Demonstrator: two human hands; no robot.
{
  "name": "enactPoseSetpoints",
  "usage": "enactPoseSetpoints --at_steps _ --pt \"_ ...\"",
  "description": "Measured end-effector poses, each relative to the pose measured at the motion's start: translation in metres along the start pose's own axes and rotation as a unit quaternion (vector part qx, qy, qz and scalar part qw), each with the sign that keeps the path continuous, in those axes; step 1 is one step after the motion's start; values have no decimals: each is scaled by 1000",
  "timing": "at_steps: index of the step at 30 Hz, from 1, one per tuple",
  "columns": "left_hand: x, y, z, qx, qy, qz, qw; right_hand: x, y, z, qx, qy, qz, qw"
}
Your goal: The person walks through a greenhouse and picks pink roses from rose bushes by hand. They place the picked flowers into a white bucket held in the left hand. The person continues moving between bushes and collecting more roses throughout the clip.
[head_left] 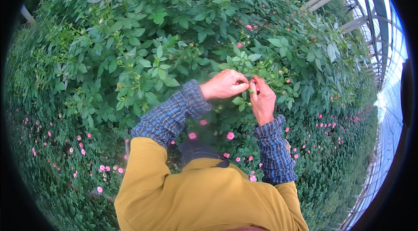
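Bush [174,26]: leafy
Left hand [224,84]: tips right, fingers pinched; can't tell on what
Right hand [263,101]: points up, fingers bent; same

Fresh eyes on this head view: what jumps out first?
Probably the mustard-yellow top, filling the bottom centre. Next, just right of centre, the bare left hand and right hand are close together against green foliage. Pink blooms then catch the eye, dotted below the hands and out to both sides.
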State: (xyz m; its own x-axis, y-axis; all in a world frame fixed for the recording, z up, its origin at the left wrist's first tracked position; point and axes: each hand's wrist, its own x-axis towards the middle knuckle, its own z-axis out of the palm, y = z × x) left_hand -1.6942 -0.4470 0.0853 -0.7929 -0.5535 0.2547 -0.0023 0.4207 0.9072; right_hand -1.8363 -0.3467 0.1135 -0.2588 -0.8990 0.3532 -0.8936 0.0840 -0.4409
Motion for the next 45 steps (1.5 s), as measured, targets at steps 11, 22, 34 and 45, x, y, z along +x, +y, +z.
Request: enactPoseSetpoints --at_steps 11,22,34,45 --pt "-90 -68 -89 -232 303 -135 915 -27 13 -17 340 -132 282 887" --pt "-98 -141 -98 271 455 -172 831 -22 -11 -61 519 -179 322 771" --pt "-81 -148 -135 409 362 -306 780 -87 14 -59 643 -123 352 669" --pt "-91 -138 -136 2 385 -251 888 -115 31 -51 667 -127 398 617"
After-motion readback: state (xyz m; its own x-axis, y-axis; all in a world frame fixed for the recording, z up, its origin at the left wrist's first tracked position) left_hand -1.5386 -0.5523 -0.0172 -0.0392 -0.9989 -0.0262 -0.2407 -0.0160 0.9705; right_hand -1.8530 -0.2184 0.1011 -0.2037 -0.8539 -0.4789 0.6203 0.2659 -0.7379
